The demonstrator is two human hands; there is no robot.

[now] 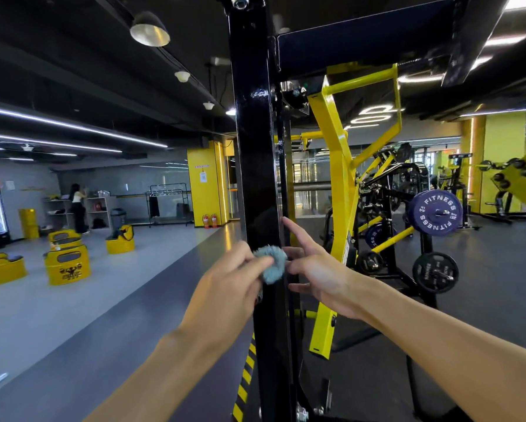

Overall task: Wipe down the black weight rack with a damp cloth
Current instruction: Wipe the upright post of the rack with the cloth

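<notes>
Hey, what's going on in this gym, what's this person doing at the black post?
A person is wiping the weight rack. Their left hand pinches a small fluffy blue-grey cloth and holds it against the rack's black upright. The right hand is open, fingers spread at the upright's right edge, beside the cloth. A yellow machine loaded with weight plates stands behind.

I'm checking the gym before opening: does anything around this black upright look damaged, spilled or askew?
Nothing stands out. The black upright looks straight and undented; the left hand holds the blue-grey cloth against it, and the right hand rests open at its edge. No spill shows on the floor.
</notes>
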